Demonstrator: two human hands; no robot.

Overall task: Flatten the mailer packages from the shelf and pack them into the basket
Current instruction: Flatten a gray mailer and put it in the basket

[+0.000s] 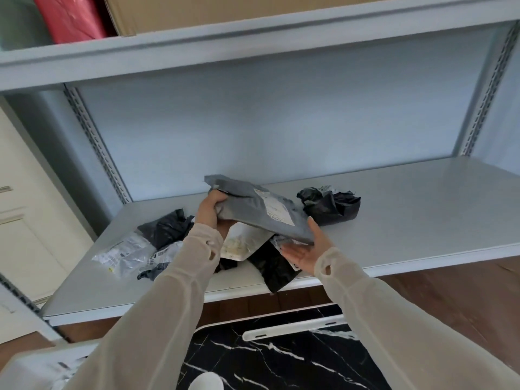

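Basket: black marble-look tub [281, 361] with a white handle, nearest the person, below and in front of the grey mailer [253, 212]. I take it for the basket, but I can't see inside.
Right hand [306, 249]: open, palm up, fingers straight, right under the grey mailer's near right corner. Touching or a hair off, can't tell. I'd bring that flat palm on top for the pressing.
Left hand [211, 212]: fingers curled tight round the grey mailer's left end, bunching it. Best to loosen that fist first or it just adds creases.
Grey mailer: lifted off the shelf board [408, 209], tilted, label up, looks a bit puffy. My read is this one's about to be flattened, so lay it on the bare board to its right and smooth from one end to the other.
Under it: white pouch [242, 243] and a black mailer [273, 268] drooping over the shelf lip, easy to knock off. Clear bag [121, 251] sits off to its left.
Behind it: crumpled black mailer [329, 205], just right and further back.
Way above it: cardboard box [197, 9] and a red bag [70, 18] on the upper shelf.
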